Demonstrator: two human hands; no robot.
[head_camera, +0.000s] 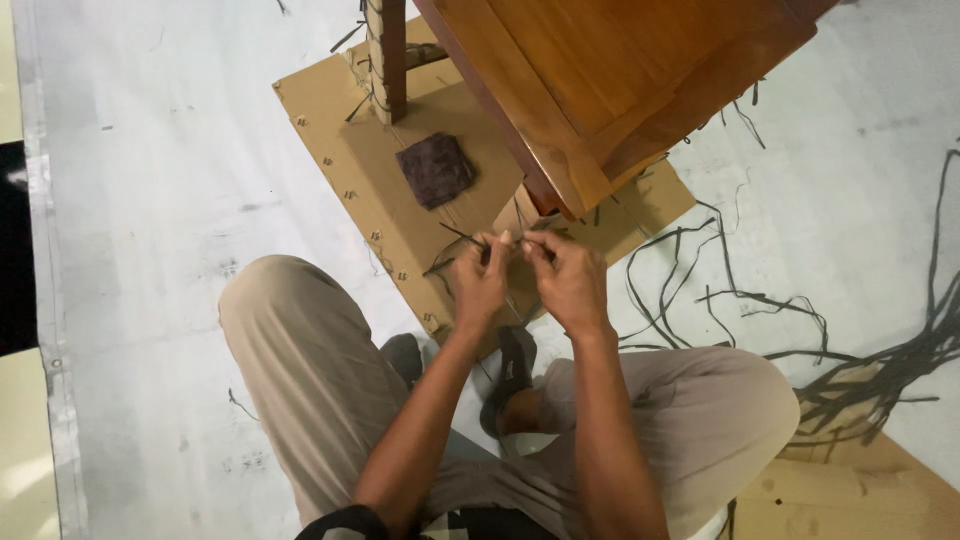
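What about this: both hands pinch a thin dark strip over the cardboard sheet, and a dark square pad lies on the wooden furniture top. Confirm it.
Not quite. The head view shows the dark square pad lying on the cardboard sheet, not on the wooden furniture. The rest holds: left hand and right hand pinch a thin dark strip over the cardboard.

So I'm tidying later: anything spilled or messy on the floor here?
Yes. Loose dark strips trail over the pale floor sheet on the right, tangling into a heap at the edge. The left hand and right hand pinch one strand. Nothing looks broken.
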